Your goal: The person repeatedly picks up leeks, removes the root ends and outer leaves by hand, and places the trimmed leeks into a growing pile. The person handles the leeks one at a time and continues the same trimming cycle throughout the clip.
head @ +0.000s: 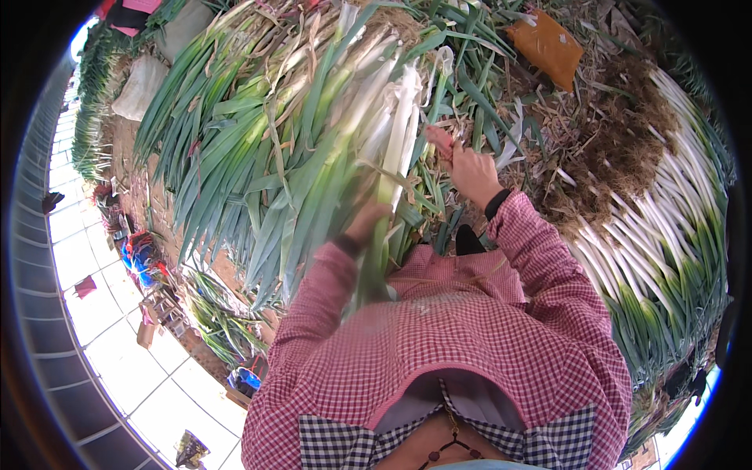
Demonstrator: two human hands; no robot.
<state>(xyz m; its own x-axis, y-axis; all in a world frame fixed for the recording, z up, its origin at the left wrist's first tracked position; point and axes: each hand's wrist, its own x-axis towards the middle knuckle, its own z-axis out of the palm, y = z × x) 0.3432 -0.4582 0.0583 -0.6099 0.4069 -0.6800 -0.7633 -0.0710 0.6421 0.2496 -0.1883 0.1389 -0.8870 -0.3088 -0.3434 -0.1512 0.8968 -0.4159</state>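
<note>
My left hand (371, 220), slightly blurred, is closed round a leek-like long green onion (388, 182) whose white end points away from me. In my right hand (474, 173) is a small tool with a reddish-pink handle (440, 143); its working end cannot be made out. A big heap of untrimmed long green onions (235, 153) with dry outer leaves lies beyond and beside my left hand. Peeled leaf skins and loose green leaves lie around my right hand.
Cleaned long green onions (658, 229) lie in a curved row at the right, roots inward. An orange-brown packet (546, 50) rests on leaf scraps at the top right. A pale sack (140, 87) stands upper left. More cut onions (217, 317) and blue and red bundles (138, 258) lie lower left.
</note>
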